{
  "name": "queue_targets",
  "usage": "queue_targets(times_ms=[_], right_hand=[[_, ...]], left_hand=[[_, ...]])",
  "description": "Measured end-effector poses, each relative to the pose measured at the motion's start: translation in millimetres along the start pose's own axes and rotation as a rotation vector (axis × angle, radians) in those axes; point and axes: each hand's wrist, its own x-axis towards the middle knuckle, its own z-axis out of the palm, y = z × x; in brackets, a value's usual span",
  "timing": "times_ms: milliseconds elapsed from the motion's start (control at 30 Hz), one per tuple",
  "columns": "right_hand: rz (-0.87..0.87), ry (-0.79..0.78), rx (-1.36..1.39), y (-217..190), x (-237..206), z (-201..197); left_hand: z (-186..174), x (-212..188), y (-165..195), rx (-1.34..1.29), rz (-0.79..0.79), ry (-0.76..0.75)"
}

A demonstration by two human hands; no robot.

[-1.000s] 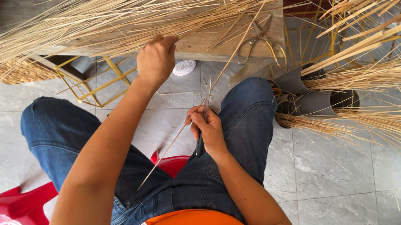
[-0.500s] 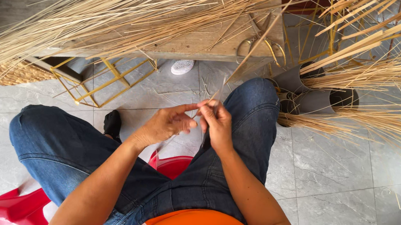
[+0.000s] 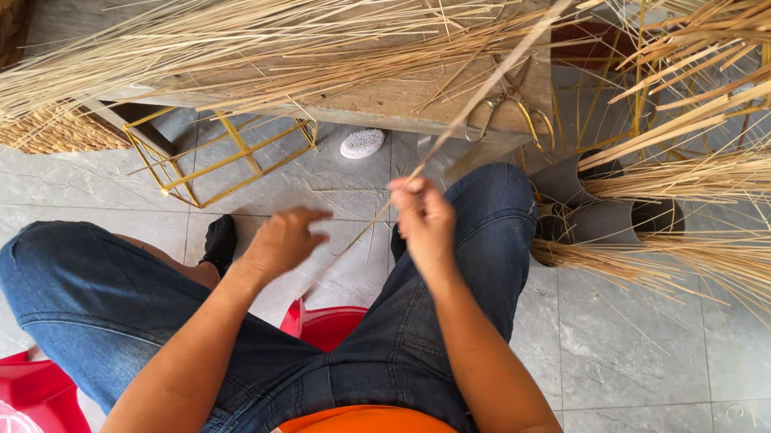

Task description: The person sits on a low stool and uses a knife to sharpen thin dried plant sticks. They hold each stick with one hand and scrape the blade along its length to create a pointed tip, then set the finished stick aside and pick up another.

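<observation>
Pinching a thin pale reed strip [image 3: 476, 101], my right hand [image 3: 424, 216] has its fingers clamped on it; the strip's long axis runs from 7 up to 1 o'clock. My left hand [image 3: 284, 242], fingers loosely apart, sits near at 8 o'clock, holding nothing.

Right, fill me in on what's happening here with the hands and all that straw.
A seated person in blue jeans and an orange top works with thin, pale dried reed strips. The right hand pinches one long tan strip that runs up toward the wooden bench. The left hand hovers open just beside it, holding nothing. A big bundle of the same pale strips lies across the bench, with more at the right.
</observation>
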Motion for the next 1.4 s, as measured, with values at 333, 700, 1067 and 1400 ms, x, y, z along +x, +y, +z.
queue_targets(times_ms=[333,700,1067,1400], right_hand=[[-0.148,-0.428,-0.517,8.0,-38.3,48.4],[-0.224,-0.487,-0.596,13.6,-38.3,50.9],[-0.236,-0.387,-0.481,15.1,-31.6,48.3],[0.097,-0.013,-0.053,-9.7,-22.7,0.5]], left_hand=[[-54.1,22.0,9.9,-0.888,0.109,0.315],[-29.6,22.9,16.7,-0.578,0.263,0.419],[-38.8,15.0,8.2,-0.626,0.213,0.451],[-4.7,-3.8,-16.9,-0.383,0.007,0.086]])
